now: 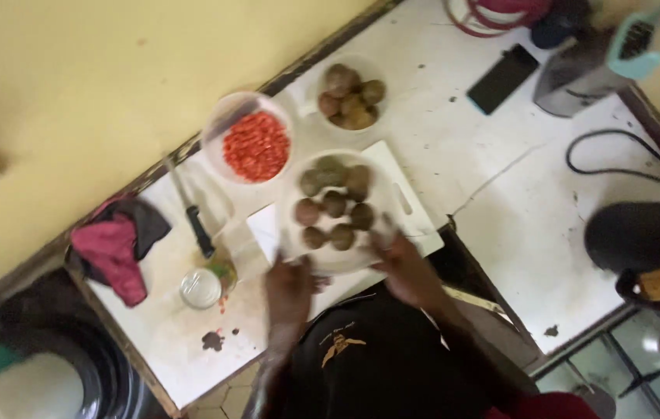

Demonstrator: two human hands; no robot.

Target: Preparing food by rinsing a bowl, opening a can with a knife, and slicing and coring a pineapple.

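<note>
White plate (293, 233): round, shallow, lying flat on a white cutting board (410, 203) at the counter's near edge. It carries eight round brownish-green balls (335, 204), grouped loosely in rows, some touching. Both hands grip its near rim, the left hand (290, 289) and the right hand (406, 268).

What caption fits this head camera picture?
Both hands, left hand and right hand, grip a white plate of brown balls.

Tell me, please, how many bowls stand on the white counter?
3. The bowl of red pieces is near the yellow wall, the far bowl of brown round things lies beyond it, and the near bowl of brown round things stands on the cutting board, by both hands.
</note>
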